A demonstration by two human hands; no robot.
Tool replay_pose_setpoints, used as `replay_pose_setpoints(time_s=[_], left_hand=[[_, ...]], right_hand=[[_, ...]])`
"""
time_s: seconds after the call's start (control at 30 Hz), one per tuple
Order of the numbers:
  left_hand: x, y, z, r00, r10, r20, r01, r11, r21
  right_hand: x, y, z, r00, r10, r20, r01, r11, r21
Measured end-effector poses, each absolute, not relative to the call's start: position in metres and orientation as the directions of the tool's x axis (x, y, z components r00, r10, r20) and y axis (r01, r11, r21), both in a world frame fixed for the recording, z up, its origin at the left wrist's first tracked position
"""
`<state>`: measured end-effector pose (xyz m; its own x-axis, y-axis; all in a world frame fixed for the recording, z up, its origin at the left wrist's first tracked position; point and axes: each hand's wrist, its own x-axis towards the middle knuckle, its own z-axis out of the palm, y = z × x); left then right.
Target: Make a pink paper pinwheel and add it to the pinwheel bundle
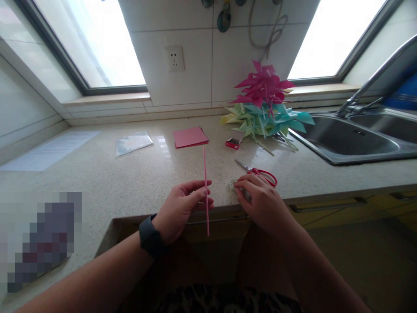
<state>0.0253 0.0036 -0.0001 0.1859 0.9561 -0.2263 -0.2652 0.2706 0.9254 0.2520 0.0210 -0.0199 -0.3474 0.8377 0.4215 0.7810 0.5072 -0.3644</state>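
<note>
My left hand (187, 201), with a dark watch band at the wrist, pinches a thin pink stick (205, 169) between thumb and fingers. The stick stands nearly upright in view, over the counter's front edge. Lower right, my right hand (257, 191) has its fingers closed on a small pale, clear-looking round thing (233, 186) on the counter; the fingers cover most of it. Just beyond that hand lie red-handled scissors (252, 169), blades pointing left and away. Farther back are a stack of pink paper squares (190, 136) and a small red and black box (232, 143).
Pink, teal and yellow-green paper pinwheels (263, 100) are heaped at the back right, beside a steel sink (352, 139). A clear plastic packet (133, 143) and a white printed sheet (48, 150) lie at the left. A blurred-out object (48, 239) lies at the near left.
</note>
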Motion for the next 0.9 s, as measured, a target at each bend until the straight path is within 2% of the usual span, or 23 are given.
replay_pose_setpoints(time_s=[0.1,0.17,0.27,0.37,0.47,0.63,0.77,0.9], left_hand=[[0.027,0.002,-0.001,0.179,0.961,-0.21,-0.29,0.256,0.922],[0.029,0.0,-0.004,0.208,0.961,-0.183,-0.304,0.241,0.922],[0.033,-0.004,-0.009,0.302,0.945,-0.128,-0.313,0.225,0.923],[0.037,-0.01,-0.011,0.356,0.93,-0.095,-0.324,0.218,0.92],[0.04,-0.016,-0.011,0.357,0.929,-0.093,-0.316,0.214,0.924],[0.043,-0.02,-0.01,0.364,0.928,-0.077,-0.303,0.197,0.932],[0.042,-0.019,-0.01,0.328,0.936,-0.125,-0.184,0.193,0.964],[0.04,-0.017,-0.01,0.328,0.924,-0.196,-0.066,0.229,0.971]], right_hand=[[0.247,0.019,-0.019,-0.278,0.814,0.509,0.731,0.523,-0.437],[0.24,0.014,-0.014,-0.211,0.83,0.516,0.63,0.519,-0.577],[0.226,0.001,-0.009,-0.173,0.921,0.349,0.351,0.389,-0.852],[0.213,-0.008,-0.008,-0.3,0.937,0.179,0.018,0.193,-0.981],[0.208,-0.011,-0.01,-0.339,0.933,0.118,-0.156,0.068,-0.985],[0.209,-0.011,-0.015,-0.289,0.955,0.071,-0.263,-0.008,-0.965],[0.209,-0.009,-0.024,-0.183,0.982,0.039,-0.277,-0.013,-0.961],[0.209,-0.007,-0.028,-0.156,0.987,0.037,-0.24,-0.001,-0.971]])
